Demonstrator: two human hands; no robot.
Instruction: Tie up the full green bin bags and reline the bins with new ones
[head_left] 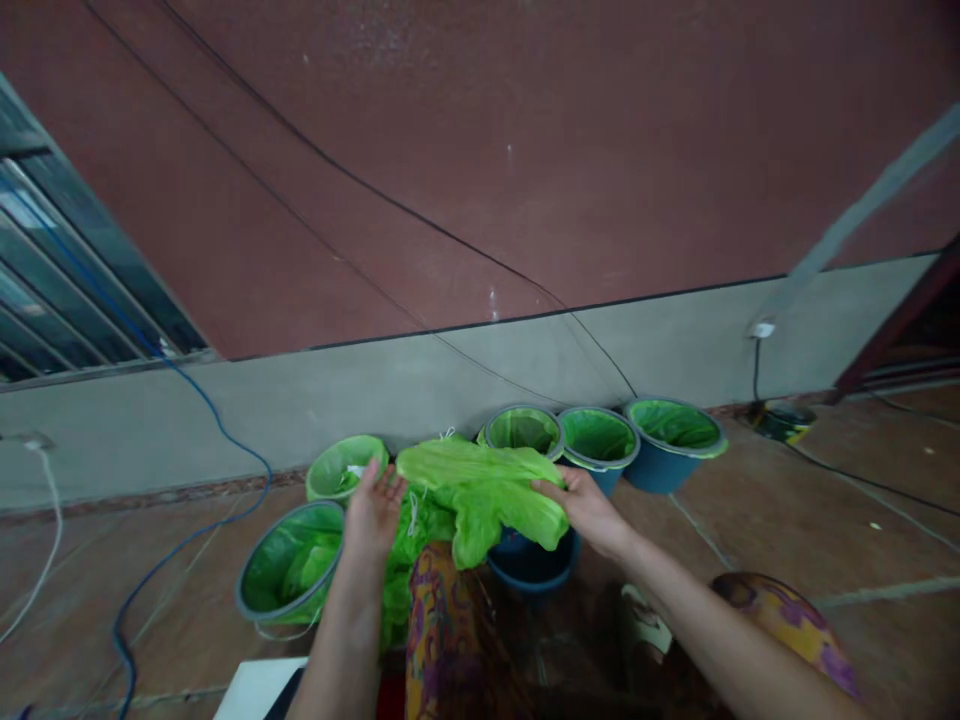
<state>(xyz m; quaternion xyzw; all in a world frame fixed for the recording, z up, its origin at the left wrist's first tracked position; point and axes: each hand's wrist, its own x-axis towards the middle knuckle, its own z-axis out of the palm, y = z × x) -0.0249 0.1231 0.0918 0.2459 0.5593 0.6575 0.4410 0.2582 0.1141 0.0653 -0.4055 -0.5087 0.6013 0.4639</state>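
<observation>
Hands (379, 508) (587, 505), green bag (487, 482) between

"What's below the grip?"
"A dark bucket (534, 584), its far side hidden by the green plastic (484, 475)."
"Well right of the right hand (587, 508)?"
"A tin (784, 422), too small and blurred to read."
"Far left of the left hand (377, 508)?"
"A window (71, 280), cut off at the view's edge."
</observation>
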